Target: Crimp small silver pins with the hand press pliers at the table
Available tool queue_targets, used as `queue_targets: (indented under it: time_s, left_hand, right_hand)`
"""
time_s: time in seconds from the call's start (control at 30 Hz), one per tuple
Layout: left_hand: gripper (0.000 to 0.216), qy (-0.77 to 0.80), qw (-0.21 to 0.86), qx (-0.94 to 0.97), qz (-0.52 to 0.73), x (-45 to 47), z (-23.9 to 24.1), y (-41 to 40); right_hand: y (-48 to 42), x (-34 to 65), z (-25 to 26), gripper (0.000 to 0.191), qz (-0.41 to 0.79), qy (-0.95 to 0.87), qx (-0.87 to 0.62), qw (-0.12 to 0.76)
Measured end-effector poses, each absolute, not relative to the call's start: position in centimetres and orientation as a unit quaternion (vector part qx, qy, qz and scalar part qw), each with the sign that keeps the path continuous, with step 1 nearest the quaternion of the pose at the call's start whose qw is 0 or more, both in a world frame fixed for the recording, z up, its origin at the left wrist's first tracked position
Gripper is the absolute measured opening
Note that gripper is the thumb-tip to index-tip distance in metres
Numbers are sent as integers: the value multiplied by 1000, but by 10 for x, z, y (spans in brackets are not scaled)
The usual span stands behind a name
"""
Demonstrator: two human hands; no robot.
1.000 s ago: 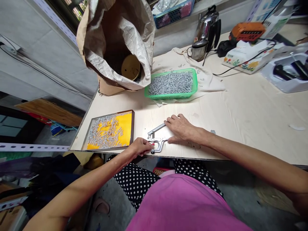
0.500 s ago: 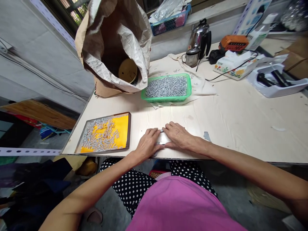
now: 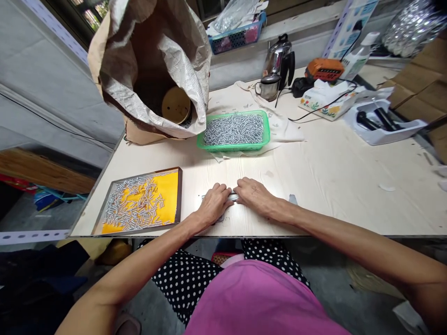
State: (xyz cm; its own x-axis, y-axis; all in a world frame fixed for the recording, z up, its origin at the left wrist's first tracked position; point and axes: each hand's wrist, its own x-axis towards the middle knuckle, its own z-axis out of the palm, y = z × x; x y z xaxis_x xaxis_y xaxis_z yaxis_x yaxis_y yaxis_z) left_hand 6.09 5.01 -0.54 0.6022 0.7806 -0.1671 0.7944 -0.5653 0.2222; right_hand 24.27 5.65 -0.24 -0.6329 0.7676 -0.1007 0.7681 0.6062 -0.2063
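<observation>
Close to the front edge of the wooden table, my left hand and my right hand meet over a small silvery flat piece. Both are closed with bent fingers, each gripping one end of it; its exact kind is mostly hidden. Under and beside my left hand, bits of grey metal show on the tabletop. To the left lies a shallow tray with a yellow bottom and many loose small metal pins. Beyond my hands stands a green plastic basket heaped with similar pins.
A big open woven sack stands at the back left, with a round tan lid inside. At the back right are a metal mug, a kettle, an orange battery pack, a tissue pack and a white tray.
The silvery piece was seen broad and flat between my hands; now only a narrow strip shows. My fingers have drawn closer together. The whole view has shifted slightly.
</observation>
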Motion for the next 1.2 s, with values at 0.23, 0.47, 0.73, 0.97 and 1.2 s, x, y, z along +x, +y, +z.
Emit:
queue_targets:
  time_s: [0.23, 0.47, 0.73, 0.97, 1.2]
  left_hand:
    - [15, 461, 149, 875, -8, 61, -3, 62]
    - [44, 504, 92, 858, 40, 61, -8, 38]
    - [55, 457, 162, 867, 113, 77, -32, -22]
    - [63, 454, 184, 861, 139, 78, -33, -18]
    - [36, 341, 147, 912, 176, 59, -17, -60]
  right_hand:
    - [64, 238, -12, 18, -110, 895, 432, -8]
    - [87, 264, -9, 49, -163, 910, 373, -73]
    - [115, 257, -22, 16, -81, 884, 457, -62]
    - [110, 213, 2, 19, -46, 910, 408, -52]
    - [65, 154, -3, 15, -47, 988, 143, -12]
